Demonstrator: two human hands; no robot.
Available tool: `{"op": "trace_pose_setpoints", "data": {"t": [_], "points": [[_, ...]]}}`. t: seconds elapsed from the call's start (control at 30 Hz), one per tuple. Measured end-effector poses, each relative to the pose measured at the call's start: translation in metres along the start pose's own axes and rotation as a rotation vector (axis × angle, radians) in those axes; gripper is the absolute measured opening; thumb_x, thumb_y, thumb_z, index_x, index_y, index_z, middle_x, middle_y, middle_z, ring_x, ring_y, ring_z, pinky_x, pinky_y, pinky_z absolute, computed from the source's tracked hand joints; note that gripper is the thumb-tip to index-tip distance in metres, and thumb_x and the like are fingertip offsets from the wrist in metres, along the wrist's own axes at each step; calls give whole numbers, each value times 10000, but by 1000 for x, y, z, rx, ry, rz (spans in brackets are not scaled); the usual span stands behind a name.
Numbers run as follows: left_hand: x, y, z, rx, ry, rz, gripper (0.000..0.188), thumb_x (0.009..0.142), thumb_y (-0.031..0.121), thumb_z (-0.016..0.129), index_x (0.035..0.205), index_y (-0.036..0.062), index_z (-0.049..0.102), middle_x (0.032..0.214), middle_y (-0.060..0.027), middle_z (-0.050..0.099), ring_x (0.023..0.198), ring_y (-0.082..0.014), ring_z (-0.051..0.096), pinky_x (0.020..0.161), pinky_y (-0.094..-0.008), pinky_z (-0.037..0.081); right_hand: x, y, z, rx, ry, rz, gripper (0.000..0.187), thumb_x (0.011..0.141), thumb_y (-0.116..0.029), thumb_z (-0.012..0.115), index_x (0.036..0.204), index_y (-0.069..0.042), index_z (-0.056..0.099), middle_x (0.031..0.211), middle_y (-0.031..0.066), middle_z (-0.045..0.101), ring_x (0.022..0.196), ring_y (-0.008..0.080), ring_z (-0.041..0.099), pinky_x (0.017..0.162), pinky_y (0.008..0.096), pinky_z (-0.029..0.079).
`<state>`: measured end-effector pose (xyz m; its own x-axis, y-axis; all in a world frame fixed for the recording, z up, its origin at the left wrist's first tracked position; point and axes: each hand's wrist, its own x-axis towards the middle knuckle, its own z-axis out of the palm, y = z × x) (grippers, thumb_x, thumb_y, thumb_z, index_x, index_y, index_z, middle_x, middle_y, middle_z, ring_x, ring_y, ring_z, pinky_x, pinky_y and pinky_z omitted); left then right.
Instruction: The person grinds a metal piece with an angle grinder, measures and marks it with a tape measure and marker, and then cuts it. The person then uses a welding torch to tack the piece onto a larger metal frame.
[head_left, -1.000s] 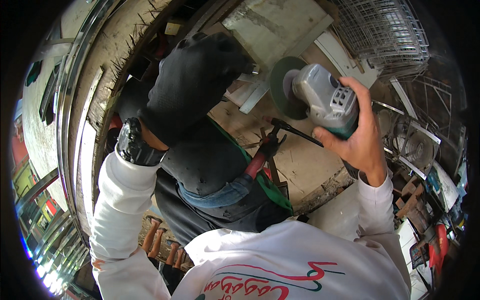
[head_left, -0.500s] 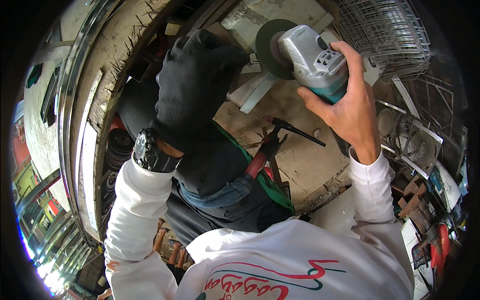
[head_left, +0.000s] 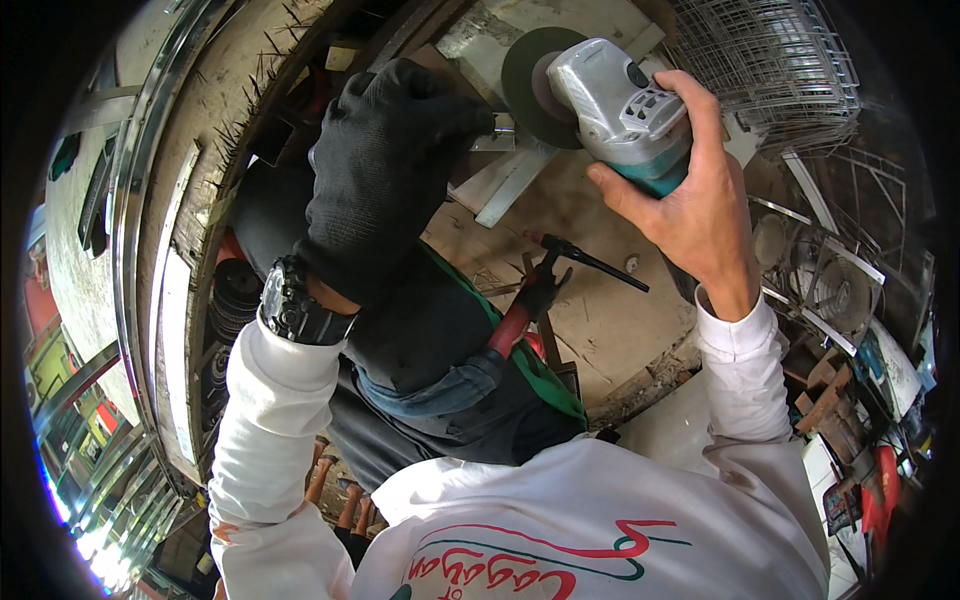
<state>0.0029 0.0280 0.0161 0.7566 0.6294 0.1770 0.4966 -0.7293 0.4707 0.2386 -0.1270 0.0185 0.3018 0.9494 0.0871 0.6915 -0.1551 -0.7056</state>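
My right hand [head_left: 697, 190], bare, is wrapped round an angle grinder [head_left: 607, 95] with a silver head and a teal body. On the grinder's left side is a dark green disc [head_left: 532, 88], and whether it spins I cannot tell. My left hand [head_left: 395, 150] wears a black knit glove and is closed. From its fingertips a short shiny metal piece [head_left: 503, 132] juts toward the disc. The gloved fingers hide the rest of that piece. Below the grinder, a welding torch [head_left: 545, 280] with a red and blue sleeved hose lies across my lap.
Wire racks [head_left: 765, 65] are stacked at the far right. Metal scraps and a red-handled tool [head_left: 880, 495] lie to the lower right. A workbench [head_left: 165, 230] with a metal edge runs along the left, near stacked dark discs [head_left: 235, 300]. Metal strips [head_left: 515, 185] lie beyond my hands.
The grinder and my right hand have shifted slightly left and away from me. The metal piece at my left fingertips shows more clearly. Both grips are kept.
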Motion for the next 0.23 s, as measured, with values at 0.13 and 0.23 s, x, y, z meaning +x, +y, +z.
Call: {"op": "trace_pose_setpoints", "data": {"t": [0.13, 0.23], "points": [[-3, 0, 2, 38, 5, -25, 223, 813, 148, 829, 1019, 230, 849, 1007, -14, 717, 1007, -303, 677, 852, -443, 561, -1, -1, 0, 1, -21, 3, 887, 791, -244, 952, 1518, -181, 446, 1278, 228, 718, 1136, 396, 742, 944, 462, 593], [-3, 3, 1, 45, -31, -79, 221, 821, 159, 834, 1029, 231, 851, 1005, -14, 715, 1021, -303, 681, 857, -452, 563, 1, 0, 1, -11, -17, -30, 888, 794, -236, 950, 1521, -184, 443, 1279, 227, 719, 1135, 406, 740, 950, 466, 592]]}}
